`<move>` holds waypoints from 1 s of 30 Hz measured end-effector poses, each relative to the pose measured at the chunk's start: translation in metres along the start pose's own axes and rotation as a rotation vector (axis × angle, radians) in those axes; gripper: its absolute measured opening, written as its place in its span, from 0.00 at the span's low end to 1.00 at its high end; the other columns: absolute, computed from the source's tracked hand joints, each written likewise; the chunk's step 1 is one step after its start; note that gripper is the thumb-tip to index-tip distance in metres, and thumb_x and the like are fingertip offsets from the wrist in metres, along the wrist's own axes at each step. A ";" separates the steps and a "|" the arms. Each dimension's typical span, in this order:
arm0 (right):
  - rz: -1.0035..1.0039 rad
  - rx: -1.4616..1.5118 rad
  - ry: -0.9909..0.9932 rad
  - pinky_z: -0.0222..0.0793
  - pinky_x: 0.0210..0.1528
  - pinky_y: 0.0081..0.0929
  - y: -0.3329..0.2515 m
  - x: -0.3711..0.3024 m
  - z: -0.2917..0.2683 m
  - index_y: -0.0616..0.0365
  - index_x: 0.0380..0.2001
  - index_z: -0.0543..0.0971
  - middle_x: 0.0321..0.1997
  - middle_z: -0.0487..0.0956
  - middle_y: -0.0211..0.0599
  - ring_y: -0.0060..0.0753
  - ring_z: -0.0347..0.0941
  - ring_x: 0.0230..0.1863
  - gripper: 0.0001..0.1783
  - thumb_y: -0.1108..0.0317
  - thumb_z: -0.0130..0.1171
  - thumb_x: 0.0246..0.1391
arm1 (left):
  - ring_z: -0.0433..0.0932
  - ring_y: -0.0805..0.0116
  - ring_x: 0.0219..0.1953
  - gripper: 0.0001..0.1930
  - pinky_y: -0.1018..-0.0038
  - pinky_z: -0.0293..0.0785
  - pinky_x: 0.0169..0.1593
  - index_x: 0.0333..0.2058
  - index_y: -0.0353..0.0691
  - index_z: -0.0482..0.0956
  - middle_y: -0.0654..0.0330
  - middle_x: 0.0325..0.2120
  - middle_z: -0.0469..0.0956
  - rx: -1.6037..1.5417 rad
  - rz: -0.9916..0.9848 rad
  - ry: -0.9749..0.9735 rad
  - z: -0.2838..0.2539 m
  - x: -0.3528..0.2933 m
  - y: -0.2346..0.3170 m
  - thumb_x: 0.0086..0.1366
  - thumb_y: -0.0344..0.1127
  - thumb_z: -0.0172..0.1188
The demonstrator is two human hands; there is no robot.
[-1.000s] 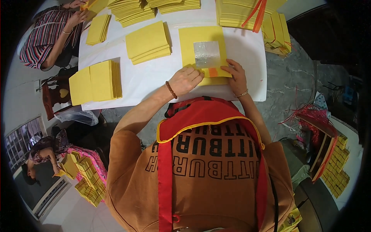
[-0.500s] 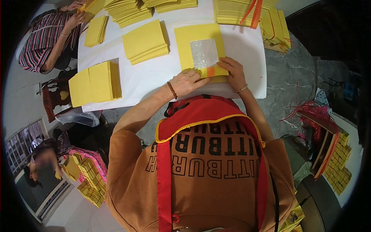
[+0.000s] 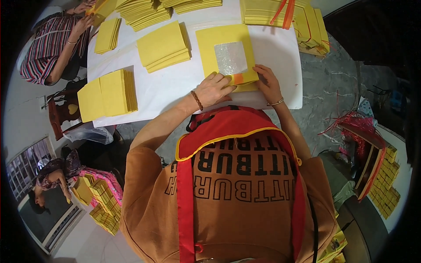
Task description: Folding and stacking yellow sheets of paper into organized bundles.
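In front of me lies a pile of yellow paper sheets [image 3: 204, 48], with a silvery-white square [image 3: 231, 58] and a small orange patch [image 3: 238, 79] near its lower edge. My left hand [image 3: 214, 91] is closed over the pile's near left corner, fingertips on top beside the orange patch. The near edge stands slightly lifted, showing yellow layers below. Along the right edge is my right hand [image 3: 269, 84], fingers apart and fingertips touching or very close to the paper. Its thumb side is partly hidden.
More yellow paper stacks [image 3: 162, 46] stand left and at the back of the white-covered table [image 3: 280, 83]. Red-orange strips [image 3: 287, 15] hang over the back-right stack. At the far left a person in a striped top [image 3: 52, 44] handles yellow paper; another person [image 3: 55, 175] is lower left.
My right hand has slid off the sheet's top to its right edge. My left hand has shifted slightly, its fingers more bent over the near edge, which has lifted a little.
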State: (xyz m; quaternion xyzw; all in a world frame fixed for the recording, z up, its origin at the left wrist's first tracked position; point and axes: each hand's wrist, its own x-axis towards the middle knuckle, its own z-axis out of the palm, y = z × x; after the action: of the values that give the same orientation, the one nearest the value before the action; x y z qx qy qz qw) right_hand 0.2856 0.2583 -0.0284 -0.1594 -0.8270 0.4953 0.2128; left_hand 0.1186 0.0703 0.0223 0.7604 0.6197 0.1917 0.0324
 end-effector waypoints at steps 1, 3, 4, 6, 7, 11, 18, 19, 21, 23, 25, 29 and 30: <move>0.015 0.000 -0.001 0.63 0.54 0.31 0.001 0.001 0.001 0.55 0.47 0.74 0.52 0.71 0.42 0.43 0.68 0.53 0.22 0.75 0.54 0.43 | 0.70 0.62 0.39 0.22 0.71 0.69 0.44 0.42 0.41 0.74 0.58 0.40 0.71 0.001 0.001 -0.001 0.001 0.000 -0.002 0.45 0.36 0.64; 0.038 0.014 0.009 0.63 0.54 0.31 0.002 0.002 0.001 0.55 0.46 0.74 0.51 0.72 0.42 0.42 0.68 0.52 0.21 0.74 0.54 0.44 | 0.70 0.62 0.39 0.20 0.70 0.69 0.44 0.41 0.41 0.75 0.58 0.39 0.71 -0.056 -0.050 -0.006 0.001 0.002 -0.006 0.47 0.36 0.64; 0.061 0.027 0.018 0.63 0.53 0.30 0.002 0.002 0.002 0.55 0.46 0.75 0.51 0.72 0.42 0.42 0.68 0.52 0.20 0.74 0.54 0.45 | 0.70 0.62 0.39 0.20 0.70 0.69 0.44 0.41 0.41 0.75 0.58 0.39 0.71 -0.055 -0.049 -0.006 0.001 0.002 -0.006 0.47 0.36 0.64; 0.062 0.049 0.017 0.63 0.53 0.29 0.001 0.003 0.001 0.56 0.46 0.74 0.50 0.72 0.41 0.40 0.68 0.52 0.19 0.73 0.53 0.47 | 0.71 0.61 0.39 0.17 0.70 0.70 0.43 0.40 0.40 0.75 0.57 0.37 0.72 -0.064 -0.030 -0.005 -0.001 0.002 -0.007 0.49 0.35 0.63; 0.063 0.072 0.015 0.63 0.53 0.28 0.001 0.003 0.001 0.56 0.46 0.74 0.50 0.72 0.41 0.38 0.69 0.51 0.18 0.72 0.53 0.49 | 0.71 0.61 0.39 0.17 0.70 0.70 0.43 0.40 0.40 0.75 0.57 0.37 0.72 -0.063 -0.028 -0.005 0.000 0.002 -0.010 0.49 0.35 0.63; 0.181 0.278 0.047 0.63 0.52 0.26 0.007 0.002 0.005 0.58 0.46 0.74 0.48 0.73 0.38 0.32 0.69 0.50 0.15 0.70 0.51 0.54 | 0.73 0.60 0.36 0.14 0.71 0.72 0.41 0.39 0.41 0.75 0.56 0.37 0.74 -0.112 -0.047 0.054 0.000 0.001 -0.013 0.52 0.32 0.60; 0.170 0.274 0.078 0.63 0.49 0.22 -0.003 0.001 0.006 0.60 0.49 0.73 0.42 0.74 0.36 0.26 0.69 0.44 0.17 0.64 0.45 0.60 | 0.73 0.61 0.33 0.17 0.72 0.73 0.38 0.44 0.41 0.73 0.55 0.44 0.71 0.068 0.012 0.028 -0.002 -0.002 -0.005 0.53 0.30 0.57; 0.192 0.281 0.083 0.63 0.48 0.22 -0.004 0.001 0.007 0.60 0.50 0.72 0.40 0.75 0.36 0.25 0.70 0.42 0.18 0.63 0.44 0.61 | 0.73 0.61 0.33 0.17 0.72 0.73 0.38 0.44 0.41 0.73 0.55 0.44 0.71 0.069 0.010 0.030 -0.001 -0.001 -0.006 0.53 0.30 0.57; 0.228 0.318 0.079 0.63 0.48 0.22 -0.001 0.001 0.007 0.61 0.49 0.73 0.38 0.76 0.35 0.24 0.70 0.41 0.19 0.62 0.43 0.61 | 0.71 0.62 0.35 0.22 0.71 0.72 0.40 0.48 0.42 0.72 0.56 0.47 0.69 0.077 -0.001 0.005 0.001 0.003 -0.007 0.51 0.32 0.60; 0.266 0.356 0.077 0.63 0.48 0.23 0.001 0.002 0.008 0.62 0.49 0.73 0.36 0.77 0.35 0.24 0.70 0.40 0.19 0.61 0.42 0.62 | 0.70 0.62 0.37 0.24 0.70 0.71 0.41 0.48 0.44 0.71 0.56 0.46 0.69 0.022 -0.030 -0.021 0.000 0.004 -0.003 0.49 0.34 0.62; 0.243 0.385 0.094 0.62 0.49 0.22 -0.007 0.003 0.008 0.64 0.48 0.73 0.34 0.77 0.35 0.24 0.70 0.40 0.20 0.60 0.40 0.63 | 0.70 0.62 0.38 0.27 0.70 0.69 0.43 0.49 0.45 0.71 0.57 0.46 0.68 -0.032 -0.061 -0.047 -0.001 0.004 -0.001 0.48 0.36 0.63; 0.217 0.373 0.082 0.61 0.50 0.22 -0.007 0.003 0.006 0.64 0.47 0.73 0.35 0.77 0.35 0.25 0.70 0.40 0.22 0.59 0.39 0.63 | 0.68 0.62 0.40 0.31 0.69 0.67 0.45 0.50 0.47 0.70 0.58 0.46 0.68 -0.045 -0.062 -0.063 0.005 0.001 -0.011 0.44 0.42 0.66; 0.225 0.388 0.088 0.61 0.51 0.22 -0.007 0.003 0.006 0.65 0.47 0.73 0.35 0.77 0.35 0.25 0.70 0.41 0.22 0.58 0.39 0.63 | 0.68 0.62 0.40 0.31 0.69 0.66 0.44 0.51 0.47 0.70 0.58 0.46 0.68 -0.060 -0.033 -0.063 0.003 0.003 -0.012 0.45 0.43 0.66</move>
State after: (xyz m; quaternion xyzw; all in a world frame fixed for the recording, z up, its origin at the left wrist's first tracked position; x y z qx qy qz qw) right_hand 0.2795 0.2524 -0.0238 -0.2283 -0.6833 0.6581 0.2187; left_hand 0.1083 0.0762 0.0168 0.7545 0.6247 0.1855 0.0776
